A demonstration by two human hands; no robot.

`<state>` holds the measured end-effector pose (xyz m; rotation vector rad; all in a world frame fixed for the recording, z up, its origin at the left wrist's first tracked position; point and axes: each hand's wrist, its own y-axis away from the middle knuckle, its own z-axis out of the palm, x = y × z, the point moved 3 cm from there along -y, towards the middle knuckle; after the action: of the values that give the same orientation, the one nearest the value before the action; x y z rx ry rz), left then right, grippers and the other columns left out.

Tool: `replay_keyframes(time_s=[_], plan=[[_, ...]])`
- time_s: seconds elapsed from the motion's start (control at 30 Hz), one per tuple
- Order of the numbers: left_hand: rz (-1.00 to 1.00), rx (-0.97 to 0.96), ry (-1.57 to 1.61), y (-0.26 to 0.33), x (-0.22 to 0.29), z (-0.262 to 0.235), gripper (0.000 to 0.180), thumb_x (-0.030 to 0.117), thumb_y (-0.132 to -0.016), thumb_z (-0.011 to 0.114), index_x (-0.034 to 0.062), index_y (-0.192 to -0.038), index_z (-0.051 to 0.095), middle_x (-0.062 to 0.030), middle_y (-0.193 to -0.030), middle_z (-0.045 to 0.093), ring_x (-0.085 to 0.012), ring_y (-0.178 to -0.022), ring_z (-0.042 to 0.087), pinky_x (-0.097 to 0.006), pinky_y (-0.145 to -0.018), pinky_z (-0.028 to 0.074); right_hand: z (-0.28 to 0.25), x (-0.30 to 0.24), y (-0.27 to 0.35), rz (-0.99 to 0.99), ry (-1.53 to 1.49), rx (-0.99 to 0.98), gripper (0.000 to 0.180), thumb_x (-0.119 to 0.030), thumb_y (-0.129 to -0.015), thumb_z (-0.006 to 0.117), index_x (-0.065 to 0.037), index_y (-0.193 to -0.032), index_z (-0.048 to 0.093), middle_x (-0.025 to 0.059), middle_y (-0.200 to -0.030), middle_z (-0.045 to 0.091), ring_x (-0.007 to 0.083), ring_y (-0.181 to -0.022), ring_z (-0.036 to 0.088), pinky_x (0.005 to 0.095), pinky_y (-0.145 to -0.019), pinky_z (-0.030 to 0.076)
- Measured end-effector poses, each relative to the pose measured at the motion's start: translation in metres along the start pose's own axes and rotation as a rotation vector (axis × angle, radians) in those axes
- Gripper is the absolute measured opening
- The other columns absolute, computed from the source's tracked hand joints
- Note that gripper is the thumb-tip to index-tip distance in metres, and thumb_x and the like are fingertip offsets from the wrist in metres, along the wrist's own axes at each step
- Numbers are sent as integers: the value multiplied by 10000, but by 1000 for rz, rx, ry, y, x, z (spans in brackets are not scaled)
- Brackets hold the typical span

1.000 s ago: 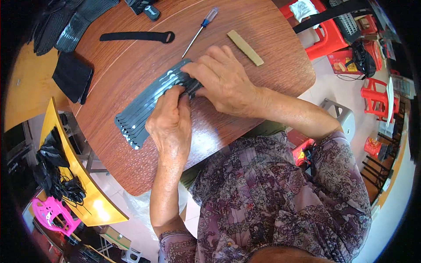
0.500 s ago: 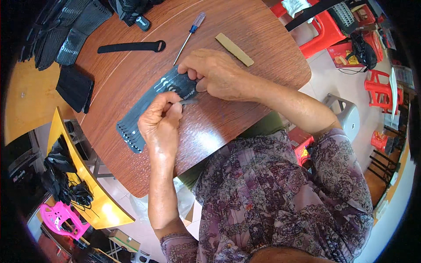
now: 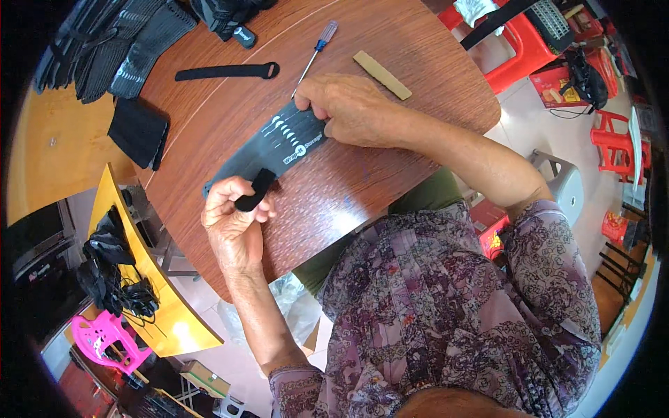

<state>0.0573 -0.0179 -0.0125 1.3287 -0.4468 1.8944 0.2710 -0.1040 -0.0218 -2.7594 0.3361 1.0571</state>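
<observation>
Centre frame, the right hand (image 3: 352, 111) presses a flat black strap (image 3: 268, 150) onto the round wooden surface (image 3: 390, 167), steadying it while the left hand (image 3: 233, 216) pinches its folded black tab (image 3: 254, 190) upward.

Round wooden tabletop (image 3: 362, 188): black strap sheet (image 3: 268, 150) at centre; screwdriver (image 3: 315, 50), tan block (image 3: 382, 74) at 12 o'clock; loose strap (image 3: 226, 72) at 11.

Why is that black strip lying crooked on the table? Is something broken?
Nothing looks broken. The black strip lies slantwise because the right hand pins its far end while the left hand pinches a small black tab at its edge.
</observation>
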Motion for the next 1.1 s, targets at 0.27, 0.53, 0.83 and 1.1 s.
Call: replay_keyframes(time_s=[0.27,0.53,0.83,1.1], plan=[[19,58,92,19,-6,-19,227,69,-751,717,-15,-881,551,-93,-782,573,-190,-594,587,-315,-562,499,-14,-7,-4,-10,0,-113,356,4,-630,677,-42,-948,525,83,-785,570,281,-786,581,378,-661,449],[-17,66,95,18,-3,-22,252,89,-735,729,-13,-898,566,-89,-705,589,-186,-615,604,-333,-572,517,-4,-10,-4,15,182,-69,487,-238,-631,789,-27,-942,480,156,-831,588,333,-810,583,410,-697,443],[424,314,860,120,95,-223,123,3,-799,609,53,-852,510,10,-674,381,-107,-575,329,-255,-515,278,-1,-13,-12,22,181,-101,457,-208,-638,785,-48,-928,470,147,-794,580,322,-783,576,407,-687,424],[518,1037,-1516,176,135,-137,111,47,-745,699,10,-837,650,-99,-924,624,-193,-904,557,-307,-814,420,-8,-7,-15,15,162,-131,452,-220,-619,784,-53,-920,491,114,-702,554,288,-691,569,389,-621,414]])
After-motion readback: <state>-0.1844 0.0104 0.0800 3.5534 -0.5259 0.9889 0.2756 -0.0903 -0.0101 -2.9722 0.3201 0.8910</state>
